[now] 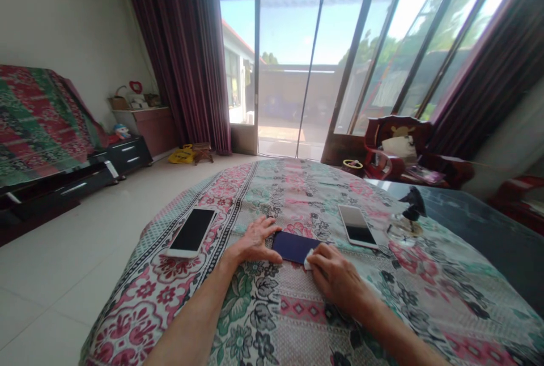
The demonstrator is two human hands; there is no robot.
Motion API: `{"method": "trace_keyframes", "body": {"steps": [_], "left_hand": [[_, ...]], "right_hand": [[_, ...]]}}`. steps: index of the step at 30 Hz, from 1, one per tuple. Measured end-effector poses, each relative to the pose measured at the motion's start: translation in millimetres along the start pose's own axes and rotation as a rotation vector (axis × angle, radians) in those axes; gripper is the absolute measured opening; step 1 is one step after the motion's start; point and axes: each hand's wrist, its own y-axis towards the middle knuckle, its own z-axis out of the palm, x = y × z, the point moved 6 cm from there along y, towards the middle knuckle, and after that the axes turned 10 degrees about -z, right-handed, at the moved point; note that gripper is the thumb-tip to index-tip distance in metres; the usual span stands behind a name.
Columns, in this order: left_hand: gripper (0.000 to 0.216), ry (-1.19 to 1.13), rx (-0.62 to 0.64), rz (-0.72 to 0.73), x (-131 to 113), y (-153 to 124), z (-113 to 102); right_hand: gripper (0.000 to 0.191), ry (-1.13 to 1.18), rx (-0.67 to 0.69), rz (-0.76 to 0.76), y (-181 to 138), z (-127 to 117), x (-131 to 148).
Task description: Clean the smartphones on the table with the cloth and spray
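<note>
A dark blue phone [294,246] lies flat on the floral tablecloth [297,309] in front of me. My left hand [254,241] rests open beside its left end, fingers spread and touching the edge. My right hand [335,275] is closed on a small white wipe [308,259], pressed at the phone's near right corner. A white phone with a black screen [191,232] lies to the left. Another white phone [357,225] lies to the right.
A small glass bottle with a dark top [406,220] stands at the right on the cloth. Beyond are a dark glass table [476,224], red wooden chairs [399,150], a covered sofa [38,122], low cabinets and a large window with maroon curtains.
</note>
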Motion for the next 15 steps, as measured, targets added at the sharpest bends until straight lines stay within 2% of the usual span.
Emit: {"method": "trace_keyframes", "body": {"steps": [5,11,15], "left_hand": [[0.089,-0.021,-0.004,-0.004,0.0,-1.3,-0.9],[0.091,-0.025,-0.01,0.01,2.4,0.0,0.5],[0.092,-0.02,-0.01,0.006,2.6,0.1,0.8]], "right_hand": [[0.023,-0.001,-0.011,-0.002,4.3,-1.9,-9.7],[0.023,-0.09,-0.022,0.085,25.6,-2.8,-35.9],[0.024,-0.117,-0.03,0.113,26.2,-1.9,-39.3]]}}
